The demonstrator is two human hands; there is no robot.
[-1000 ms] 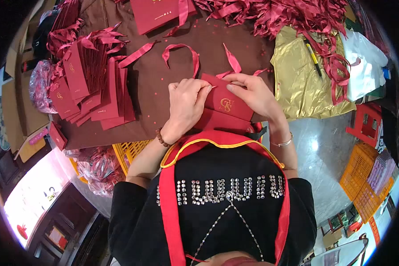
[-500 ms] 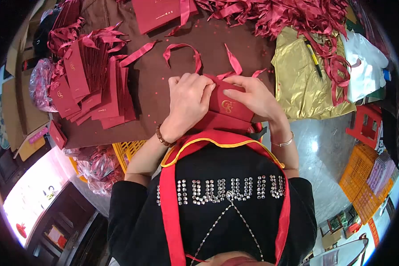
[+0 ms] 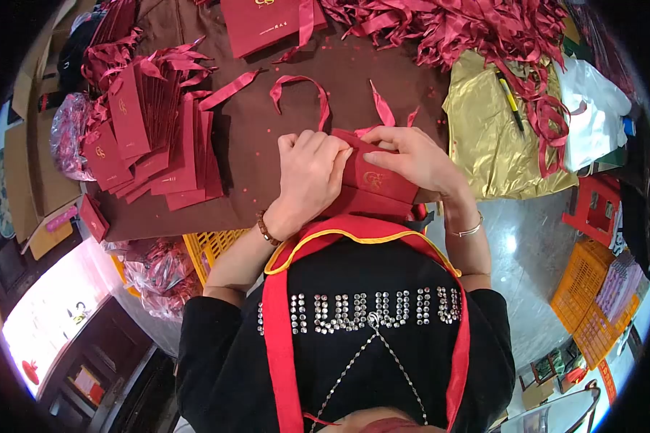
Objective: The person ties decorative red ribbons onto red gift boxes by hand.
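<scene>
Close to my body, at the table's near edge, is a dark red paper gift bag [image 3: 372, 177] with a gold emblem on its front. My left hand [image 3: 312, 172] is closed in a pinch at the bag's upper left corner. From the upper right, my right hand [image 3: 417, 160] is closed around the bag's top edge, thumb on the front face. A red ribbon [image 3: 301, 81] curls out beyond my left hand, and another ribbon end [image 3: 381, 103] sticks up behind the bag. My fingers hide where the ribbon meets the bag.
Stacked red bags with ribbons [image 3: 162, 137] lie at left, and a larger red bag [image 3: 267, 32] lies at the far side. A heap of red ribbons [image 3: 455, 32], gold plastic sheet [image 3: 484, 137] and pen [image 3: 510, 101] are at right. An orange crate [image 3: 592, 303] stands beyond the table.
Both hands and the bag have shifted slightly down in view, keeping their hold. Behind the bag, the right-hand ribbon tail shows less length. The whole scene has drifted slightly with the camera.
</scene>
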